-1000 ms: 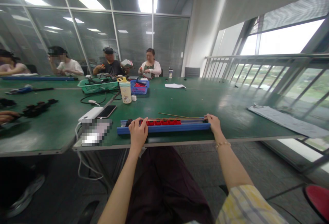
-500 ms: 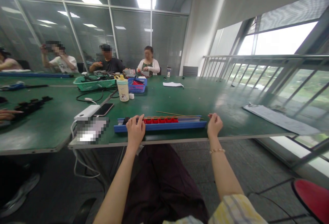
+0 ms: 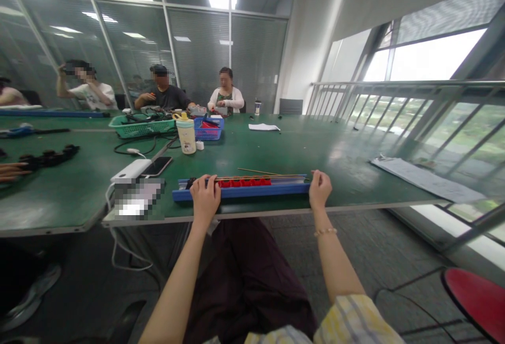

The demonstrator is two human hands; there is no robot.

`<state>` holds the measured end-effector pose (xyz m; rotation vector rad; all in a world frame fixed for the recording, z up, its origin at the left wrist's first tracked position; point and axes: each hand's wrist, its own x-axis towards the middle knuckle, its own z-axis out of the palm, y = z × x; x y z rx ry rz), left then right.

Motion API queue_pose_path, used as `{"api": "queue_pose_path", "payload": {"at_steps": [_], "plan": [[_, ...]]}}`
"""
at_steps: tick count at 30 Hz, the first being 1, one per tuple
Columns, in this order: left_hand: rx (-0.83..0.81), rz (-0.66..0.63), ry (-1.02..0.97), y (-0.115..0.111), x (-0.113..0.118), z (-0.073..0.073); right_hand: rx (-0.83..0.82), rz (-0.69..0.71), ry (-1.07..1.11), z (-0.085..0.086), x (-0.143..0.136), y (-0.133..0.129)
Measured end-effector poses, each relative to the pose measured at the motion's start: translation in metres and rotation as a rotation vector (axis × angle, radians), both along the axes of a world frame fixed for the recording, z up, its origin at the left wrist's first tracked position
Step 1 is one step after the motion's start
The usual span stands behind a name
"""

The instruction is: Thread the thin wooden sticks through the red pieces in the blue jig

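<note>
A long blue channel-shaped rail (image 3: pixel 256 191) lies along the table's front edge. A row of red pieces (image 3: pixel 244 182) sits inside it, with a thin yellowish rod running along their top. Near the rail's left end, my left hand (image 3: pixel 205 196) is curled over it, next to a small black part (image 3: pixel 191 182). My right hand (image 3: pixel 320 189) is at the rail's right end with its fingers pinched together; whatever is between them is too small to make out. Behind the rail, a second thin rod (image 3: pixel 254 171) lies at a slant on the table.
To the left are a white power bank (image 3: pixel 132 170), a phone (image 3: pixel 158 166) and cables. Farther back stand a yellow cup (image 3: pixel 186 134), a green basket (image 3: pixel 138 129) and a blue basket (image 3: pixel 207 134). A clipboard (image 3: pixel 426 178) lies right. Several people sit around the tables.
My right hand has moved left, closer to the rail's right end. My left hand stays on the rail. The whole view has shifted slightly.
</note>
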<state>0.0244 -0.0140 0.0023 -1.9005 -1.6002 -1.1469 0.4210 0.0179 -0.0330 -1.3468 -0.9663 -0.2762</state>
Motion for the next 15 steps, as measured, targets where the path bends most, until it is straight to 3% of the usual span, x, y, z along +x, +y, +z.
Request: {"api": "queue_pose_path", "payload": {"at_steps": [7,12,15], "plan": [[0.018,0.006,-0.030,0.0009,-0.0012,-0.0009,-0.185,0.190,0.046,-0.0035,0.0056,0.0034],[0.027,-0.011,-0.002,-0.0011,-0.0009,0.0003,-0.245,0.181,-0.258,-0.0016,-0.0010,0.0049],[0.022,-0.015,0.005,-0.0021,-0.0003,0.0008,-0.269,0.158,-0.336,-0.0021,-0.0029,0.0064]]}}
